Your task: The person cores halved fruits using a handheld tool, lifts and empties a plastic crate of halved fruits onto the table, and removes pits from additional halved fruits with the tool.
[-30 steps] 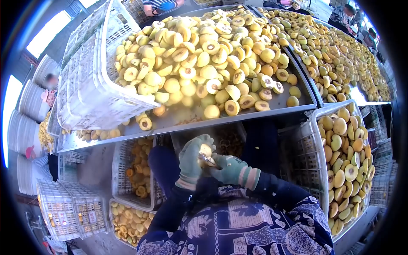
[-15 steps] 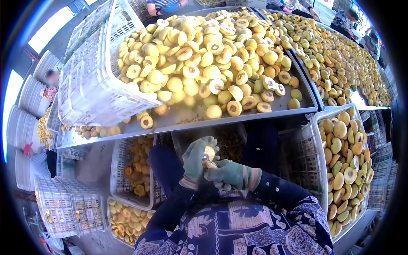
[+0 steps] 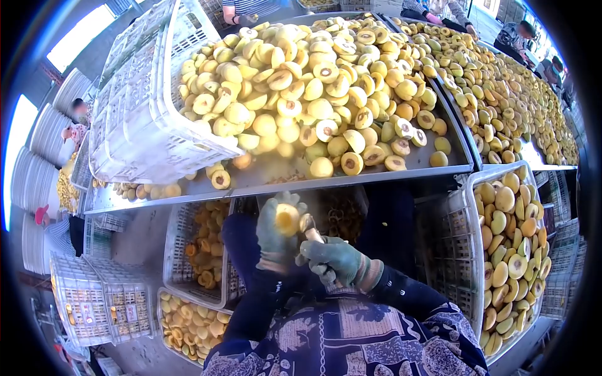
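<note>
My left hand (image 3: 278, 233), in a green glove, holds a halved yellow fruit (image 3: 287, 219) with its cut face up. My right hand (image 3: 335, 260), gloved too, is wrapped round the handle of a small pitting tool (image 3: 309, 227), whose tip is just right of the fruit and apart from it. Both hands are over my lap, below the front edge of a metal table (image 3: 276, 193). A large heap of halved fruit (image 3: 282, 81) lies on that table.
A white crate (image 3: 132, 125) leans on the table at the left. Another crate (image 3: 475, 250) full of fruit halves stands at my right. Crates of fruit (image 3: 168, 250) stand at my left, near stacked crates (image 3: 103, 297). Several people are around the tables.
My hands have moved apart, with the fruit in my left hand turned to show its cut face. The tool in my right hand is now clear of the fruit.
</note>
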Tool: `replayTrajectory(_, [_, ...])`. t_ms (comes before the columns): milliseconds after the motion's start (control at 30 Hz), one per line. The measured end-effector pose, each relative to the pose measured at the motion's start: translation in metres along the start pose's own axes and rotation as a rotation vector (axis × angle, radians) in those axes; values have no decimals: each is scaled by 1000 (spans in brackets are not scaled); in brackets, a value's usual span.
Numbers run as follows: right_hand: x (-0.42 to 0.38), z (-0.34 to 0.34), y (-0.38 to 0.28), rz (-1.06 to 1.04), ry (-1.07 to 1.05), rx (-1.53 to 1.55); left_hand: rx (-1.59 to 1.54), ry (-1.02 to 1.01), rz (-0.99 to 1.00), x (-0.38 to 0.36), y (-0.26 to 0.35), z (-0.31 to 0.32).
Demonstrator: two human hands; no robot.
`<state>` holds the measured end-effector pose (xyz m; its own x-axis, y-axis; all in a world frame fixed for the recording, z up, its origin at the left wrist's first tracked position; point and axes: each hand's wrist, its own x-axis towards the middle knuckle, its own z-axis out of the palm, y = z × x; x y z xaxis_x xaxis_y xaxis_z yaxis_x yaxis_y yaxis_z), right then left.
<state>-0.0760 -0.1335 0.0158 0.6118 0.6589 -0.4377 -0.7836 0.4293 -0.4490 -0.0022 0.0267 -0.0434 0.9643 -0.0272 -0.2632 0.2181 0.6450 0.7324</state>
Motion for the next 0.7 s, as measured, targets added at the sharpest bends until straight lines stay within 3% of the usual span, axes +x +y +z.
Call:
replayTrajectory(67, [8,-7,6,26,123,-110,214,70,204,-3,21,-14])
replayTrajectory(100, [12,-12,8,6,171,-110,126,116,195,-2,36,-24])
replayTrajectory(133, [15,-19,10,-16,220,-108,210,200,313,-2,52,-34])
replayTrajectory(233, [13,-22,-5,-13,332,-87,383,464,597,15,98,-106])
replayTrajectory(267, [11,-23,-10,0,366,-73,662,516,582,24,115,-160])
replayTrajectory(333, [14,-35,-10,-4,303,-27,1605,852,734,8,132,-133])
replayTrajectory(467, [20,-53,-6,-24,266,33,1545,261,894,43,90,-99])
replayTrajectory(533, [21,-56,-6,-52,313,-24,1508,-33,904,49,55,-18])
replayTrajectory(600, [18,-59,-6,-82,371,-76,1568,-237,741,73,23,29])
replayTrajectory(667, [13,-63,-5,-145,411,-38,1776,-210,772,83,-6,70])
replayTrajectory(700, [10,-66,-3,-175,432,-17,1848,-220,664,93,-14,77])
